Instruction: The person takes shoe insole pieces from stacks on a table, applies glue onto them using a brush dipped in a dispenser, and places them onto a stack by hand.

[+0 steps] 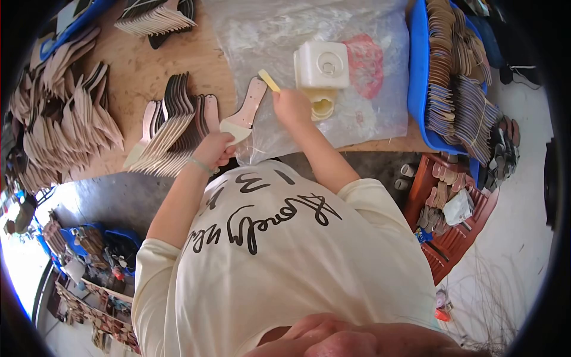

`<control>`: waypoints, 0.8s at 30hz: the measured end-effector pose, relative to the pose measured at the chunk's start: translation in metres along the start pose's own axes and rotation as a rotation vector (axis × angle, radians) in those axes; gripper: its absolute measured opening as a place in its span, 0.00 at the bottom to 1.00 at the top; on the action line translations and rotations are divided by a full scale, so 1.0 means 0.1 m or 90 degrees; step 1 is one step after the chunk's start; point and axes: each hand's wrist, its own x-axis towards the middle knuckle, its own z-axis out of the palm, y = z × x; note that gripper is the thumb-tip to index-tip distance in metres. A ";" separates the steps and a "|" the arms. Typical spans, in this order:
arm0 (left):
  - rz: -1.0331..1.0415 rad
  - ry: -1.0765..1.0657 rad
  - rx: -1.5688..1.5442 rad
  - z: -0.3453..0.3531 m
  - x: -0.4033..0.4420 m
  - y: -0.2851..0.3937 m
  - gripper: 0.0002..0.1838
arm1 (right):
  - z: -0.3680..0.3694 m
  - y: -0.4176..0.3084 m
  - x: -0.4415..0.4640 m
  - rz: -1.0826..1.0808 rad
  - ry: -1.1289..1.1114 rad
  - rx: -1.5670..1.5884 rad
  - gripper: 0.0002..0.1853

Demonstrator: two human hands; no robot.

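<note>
My left hand (214, 150) is closed on the near, cream-coloured end of a shoe insole (254, 98), whose long pinkish part points away from me over the plastic sheet. In my closed right hand (292, 108) is a flat yellow stick-like tool (269, 80), its end close to the insole's far tip; whether they touch I cannot tell. Just beyond that hand stands a white plastic container (322, 64) with a yellowish spout or cup (322, 108) at its near side. A fanned stack of insoles (172, 128) lies left of my left hand.
Clear plastic sheeting (262, 35) covers the table's right part. More insole stacks lie on the wooden tabletop (137, 65), at left (71, 125) and back (157, 21). A blue bin (419, 77) full of insoles stands at right. Red plastic (364, 65) lies beside the container; a reddish-brown rack (455, 238) is below right.
</note>
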 end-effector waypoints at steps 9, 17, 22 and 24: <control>0.024 0.024 0.026 0.02 0.07 -0.10 0.04 | -0.09 -0.12 -0.22 -0.071 -0.086 0.069 0.17; 0.084 0.053 0.101 0.06 0.06 -0.14 0.06 | 0.15 -0.05 -0.69 -0.218 -0.101 0.196 0.16; 0.094 0.053 0.121 0.08 0.09 -0.27 0.07 | 0.13 -0.09 -0.63 -0.084 -0.314 0.420 0.16; 0.117 0.060 0.139 0.06 0.14 -0.34 0.07 | 0.09 -0.07 -0.60 -0.059 -0.376 0.502 0.17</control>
